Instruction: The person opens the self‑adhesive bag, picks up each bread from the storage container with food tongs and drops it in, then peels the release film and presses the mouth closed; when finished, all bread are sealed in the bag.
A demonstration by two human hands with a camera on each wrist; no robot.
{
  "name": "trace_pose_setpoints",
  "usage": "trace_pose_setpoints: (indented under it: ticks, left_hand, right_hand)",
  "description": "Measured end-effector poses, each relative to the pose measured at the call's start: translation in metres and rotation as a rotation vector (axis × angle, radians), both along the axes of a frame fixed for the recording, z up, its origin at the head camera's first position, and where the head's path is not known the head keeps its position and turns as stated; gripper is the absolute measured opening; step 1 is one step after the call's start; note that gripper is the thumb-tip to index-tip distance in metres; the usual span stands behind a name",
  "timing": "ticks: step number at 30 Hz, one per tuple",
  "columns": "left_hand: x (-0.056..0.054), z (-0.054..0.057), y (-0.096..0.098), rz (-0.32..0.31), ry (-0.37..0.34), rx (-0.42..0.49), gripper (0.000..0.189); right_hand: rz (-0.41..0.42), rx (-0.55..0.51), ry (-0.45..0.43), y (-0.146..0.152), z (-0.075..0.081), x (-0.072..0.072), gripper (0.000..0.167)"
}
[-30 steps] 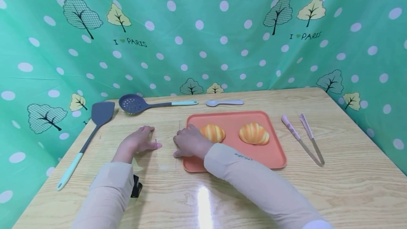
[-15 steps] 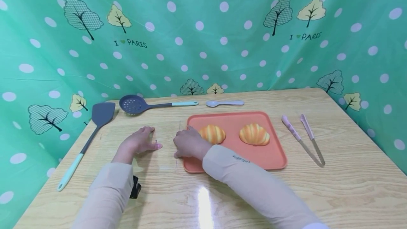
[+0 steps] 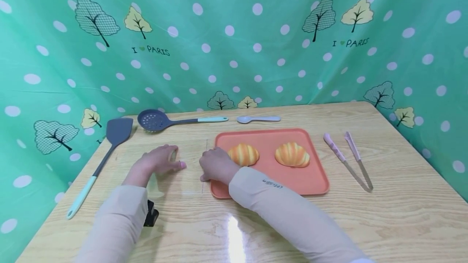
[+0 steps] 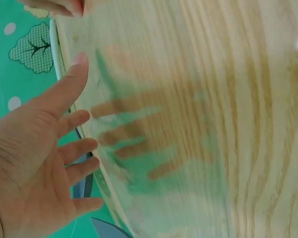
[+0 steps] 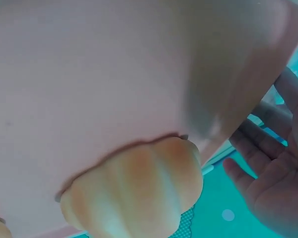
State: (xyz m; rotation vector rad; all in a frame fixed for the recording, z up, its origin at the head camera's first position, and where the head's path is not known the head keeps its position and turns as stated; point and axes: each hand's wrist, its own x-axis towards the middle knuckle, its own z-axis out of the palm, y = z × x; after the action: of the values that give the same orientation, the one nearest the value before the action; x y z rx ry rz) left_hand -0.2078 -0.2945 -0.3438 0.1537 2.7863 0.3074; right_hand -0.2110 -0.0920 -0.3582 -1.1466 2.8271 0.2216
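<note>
My left hand (image 3: 157, 161) is over the table left of the tray, fingers spread and thumb pointing right. In the left wrist view the left palm (image 4: 32, 163) shows relaxed fingers holding nothing, reflected in a glossy clear sheet (image 4: 188, 198) on the wood. My right hand (image 3: 219, 165) lies across the left rim of the pink tray (image 3: 267, 182). In the right wrist view, the right fingers (image 5: 260, 148) reach along the tray's edge, loosely straight; exact contact is hard to tell. Two croissants, the left one (image 3: 244, 154) and the right one (image 3: 292, 154), sit on the tray.
A turner (image 3: 118, 131) lies at far left. Behind are a skimmer (image 3: 152, 120) and a lilac spoon (image 3: 258, 119). Tongs (image 3: 349, 165) lie spread right of the tray. A green polka-dot curtain (image 3: 234, 52) borders the wooden table's back and sides.
The left wrist and sleeve have shifted slightly left. The right index finger, earlier raised above the tray's corner, no longer shows there. Tray and croissants stay in place.
</note>
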Motion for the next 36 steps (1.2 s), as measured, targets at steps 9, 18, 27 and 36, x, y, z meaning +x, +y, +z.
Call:
trace_pose_setpoints:
  ticks: [9,18,27,36]
  left_hand:
    - [-0.001,0.000,-0.009,-0.172,0.165,0.070,0.064]
    - [-0.001,-0.009,-0.017,-0.189,0.126,0.121,0.080]
    - [-0.002,-0.017,-0.025,-0.184,0.129,0.157,0.077]
    - [-0.003,-0.014,-0.028,-0.156,0.087,0.200,0.076]
  right_hand:
    - [-0.024,-0.012,-0.018,0.000,0.003,0.001,0.027]
    - [-0.045,-0.005,-0.040,-0.002,0.001,0.000,0.030]
    - [-0.039,-0.010,-0.039,-0.001,0.000,0.000,0.030]
    - [-0.049,0.006,-0.043,-0.002,-0.001,-0.001,0.030]
